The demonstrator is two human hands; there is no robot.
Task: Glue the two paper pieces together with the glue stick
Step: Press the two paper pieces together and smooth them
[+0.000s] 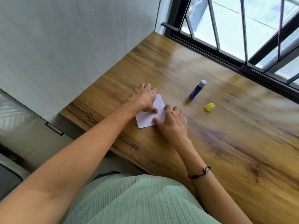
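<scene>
We are pressing our left hand [144, 99] and right hand [173, 122] flat on the white paper [146, 118], grasping nothing; it is perhaps two stacked pieces.

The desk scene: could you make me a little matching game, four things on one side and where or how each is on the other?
Things:
1. glue stick
2. cap
3. paper
4. bracelet

States:
A. pressed flat under both hands
B. yellow, lying alone on the table
C. standing upright, uncapped
D. around the right wrist

Pairs: 1-C, 2-B, 3-A, 4-D. The left hand and right hand both rest on the paper.
</scene>
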